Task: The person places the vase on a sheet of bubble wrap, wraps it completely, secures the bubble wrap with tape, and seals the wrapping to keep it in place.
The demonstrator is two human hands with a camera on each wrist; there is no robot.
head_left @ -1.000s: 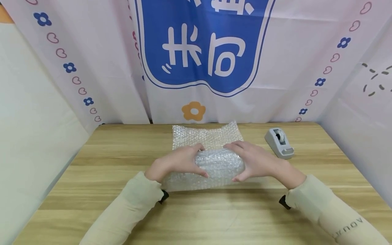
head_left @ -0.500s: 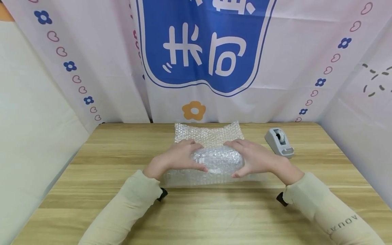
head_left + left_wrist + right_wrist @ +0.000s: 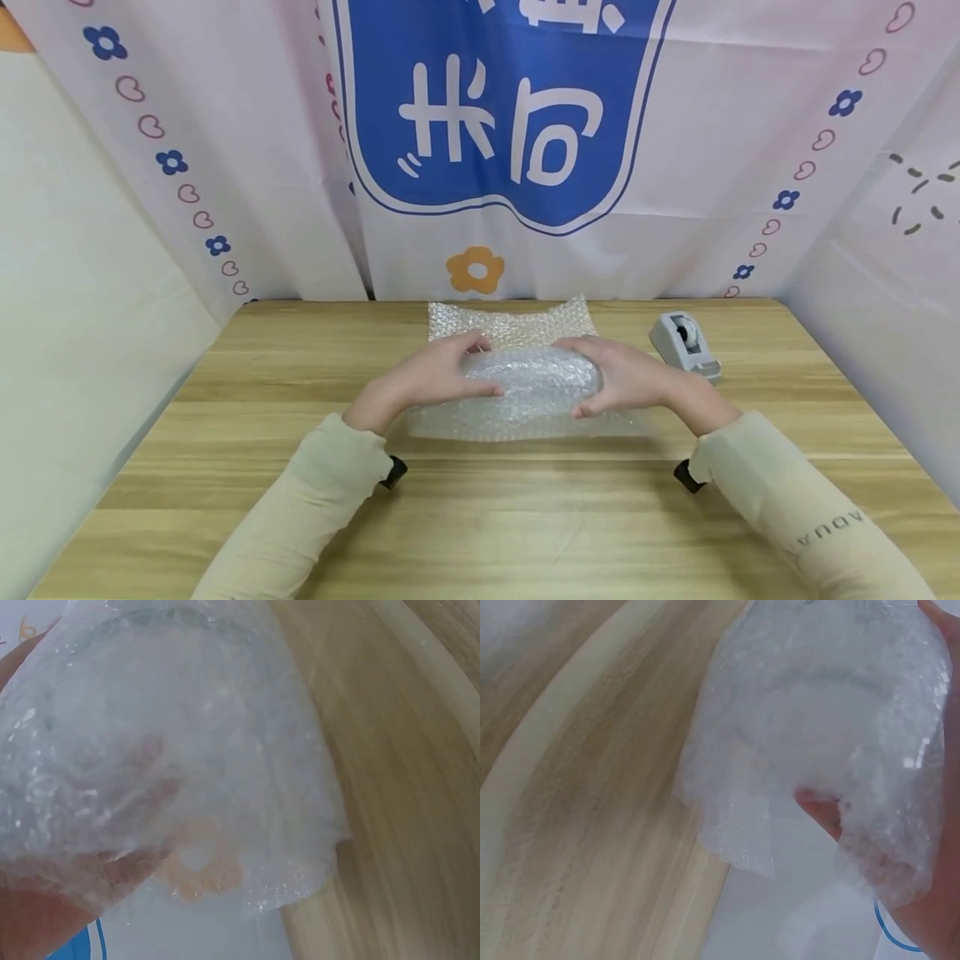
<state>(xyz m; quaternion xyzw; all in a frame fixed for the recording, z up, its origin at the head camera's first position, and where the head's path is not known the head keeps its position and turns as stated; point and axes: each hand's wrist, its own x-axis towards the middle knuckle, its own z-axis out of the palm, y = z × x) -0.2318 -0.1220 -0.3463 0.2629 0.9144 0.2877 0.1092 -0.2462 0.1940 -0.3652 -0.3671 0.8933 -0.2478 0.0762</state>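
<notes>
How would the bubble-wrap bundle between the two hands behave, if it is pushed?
The bubble-wrap bundle may roll, since its middle looks rounded. Its loose lower edge probably flops, being thin film. Its weight I cannot judge from here.

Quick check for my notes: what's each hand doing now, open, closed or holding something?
Left hand: holding one end of the bubble wrap bundle.
Right hand: holding its other end.

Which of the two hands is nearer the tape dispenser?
The right hand, gripping the end of the bubble-wrapped bundle toward the tape dispenser; the left hand grips the opposite end, farther away.
</notes>
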